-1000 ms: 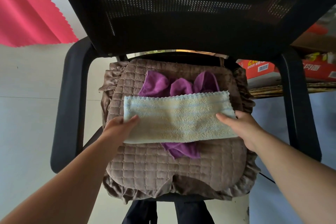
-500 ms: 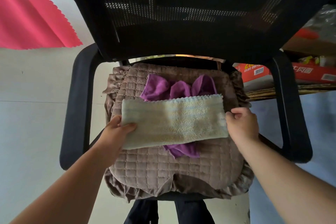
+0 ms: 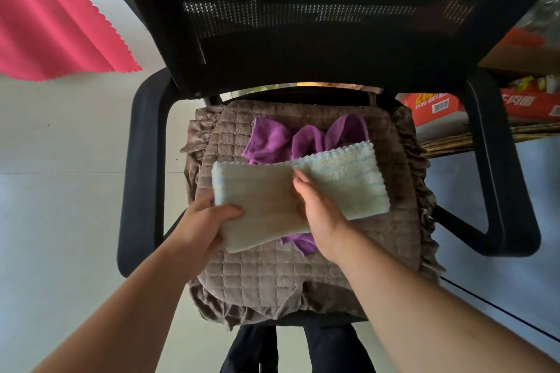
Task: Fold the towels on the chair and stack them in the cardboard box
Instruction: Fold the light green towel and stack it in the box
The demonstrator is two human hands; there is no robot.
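Folding the pale towel [image 3: 303, 191] crosswise goes best if the left hand [image 3: 200, 221], pinching the left end between thumb and fingers, carries that half over the right hand [image 3: 318, 209], whose flat, straight fingers press the middle as a crease line. Match the scalloped edges. It lies on the chair cushion [image 3: 260, 275], over the purple towel [image 3: 285, 139].

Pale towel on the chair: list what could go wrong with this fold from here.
1. The left hand pinches only one end of the pale towel, while the right hand rests flat at the middle; the free right half may sag and fold crooked.
2. The purple towel lies crumpled underneath, so the fold has an uneven base and may drag it along.
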